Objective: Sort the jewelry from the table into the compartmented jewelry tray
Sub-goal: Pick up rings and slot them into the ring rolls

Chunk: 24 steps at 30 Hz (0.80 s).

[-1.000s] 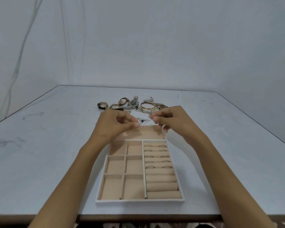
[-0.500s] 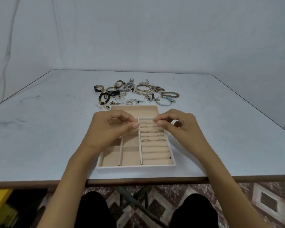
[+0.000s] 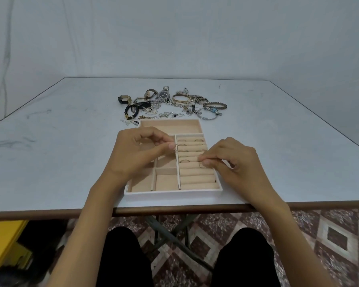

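A white jewelry tray (image 3: pixel 172 194) with beige lining sits near the table's front edge. Its right side holds ring rolls (image 3: pixel 197 179) with several rings tucked into the upper rows. My left hand (image 3: pixel 137 152) hovers over the tray's left compartments and pinches a thin ring (image 3: pixel 174 148) between thumb and fingertips. My right hand (image 3: pixel 230 162) is over the ring rolls and pinches another thin ring (image 3: pixel 202 165) against a middle roll. A heap of jewelry (image 3: pixel 172 104), with watches, bangles, bracelets and small pieces, lies on the table just beyond the tray.
The grey table (image 3: pixel 60 141) ends close in front of me, with my knees and a patterned floor below. A yellow object (image 3: pixel 4 241) stands under the table at the left. A long compartment (image 3: pixel 170 127) runs across the tray's far end.
My hands have parted. The right hand has dropped onto the ring rolls with a ring, while the left stays above the tray's left side holding its ring. The camera has tilted further down.
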Motion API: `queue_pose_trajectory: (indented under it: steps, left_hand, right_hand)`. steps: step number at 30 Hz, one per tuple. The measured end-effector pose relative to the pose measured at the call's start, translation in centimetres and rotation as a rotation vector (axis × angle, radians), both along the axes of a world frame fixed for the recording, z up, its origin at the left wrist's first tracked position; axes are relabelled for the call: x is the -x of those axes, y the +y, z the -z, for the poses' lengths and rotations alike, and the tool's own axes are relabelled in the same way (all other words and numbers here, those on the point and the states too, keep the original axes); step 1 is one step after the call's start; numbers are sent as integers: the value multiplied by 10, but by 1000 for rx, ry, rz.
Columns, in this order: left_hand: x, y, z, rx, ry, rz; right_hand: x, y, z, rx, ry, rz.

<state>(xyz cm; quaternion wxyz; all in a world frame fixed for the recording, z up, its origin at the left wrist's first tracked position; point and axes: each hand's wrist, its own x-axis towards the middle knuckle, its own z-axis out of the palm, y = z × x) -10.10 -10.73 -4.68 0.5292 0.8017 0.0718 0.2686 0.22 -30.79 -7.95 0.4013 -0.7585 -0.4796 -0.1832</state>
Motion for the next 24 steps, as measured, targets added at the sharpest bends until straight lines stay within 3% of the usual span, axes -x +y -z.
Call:
queue_pose_trajectory:
  steps: [5,20,24]
  left_hand:
    - [0,1,1,-14,-4,1]
    - [0,2,3,-48,-4,24]
    - [-1,3,3,-55,-5,17]
  right_hand:
    - [1,0,1,16,-63,32]
    - [3,-1,-2,8,94,-34]
    - [7,-5,-8,-96,77,-33]
